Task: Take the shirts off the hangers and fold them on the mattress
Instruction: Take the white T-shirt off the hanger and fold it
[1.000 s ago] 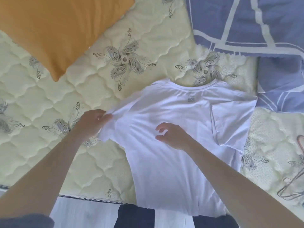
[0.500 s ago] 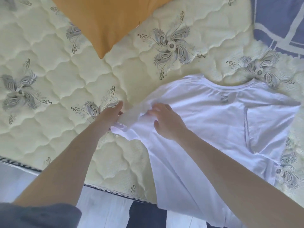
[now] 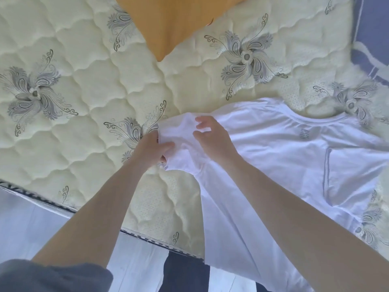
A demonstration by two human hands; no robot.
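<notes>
Quilted cream mattress [image 3: 84, 106] with grey flower prints fills most of what I see from the head camera, and its near edge runs slanted across the lower left, with pale floor [image 3: 31, 226] below it. One white shirt [image 3: 273, 165] lies flat on the mattress near this edge, toward the right side, with the neck turned to the far side and a small grey printed label [image 3: 305, 133] showing inside the collar. The hem end of the shirt hangs a little over the near edge. One sleeve [image 3: 353, 175] on the right is already folded in and lies on the body of the shirt. The other sleeve [image 3: 181, 131], on the left, is lifted and bunched between both hands. The left hand [image 3: 151, 150] holds the outer edge of this sleeve, thumb on top and fingers under the cloth. The right hand [image 3: 212, 138] is just beside it, at the shoulder part, with fingers curled, and it seems to pinch a small fold of the cloth. An orange pillow [image 3: 168, 24] lies at the far edge of the mattress, well apart from the shirt, and blue bedding with white lines [image 3: 370, 39] is at the far right corner. A grey cuff [image 3: 52, 275] shows at the bottom left.
</notes>
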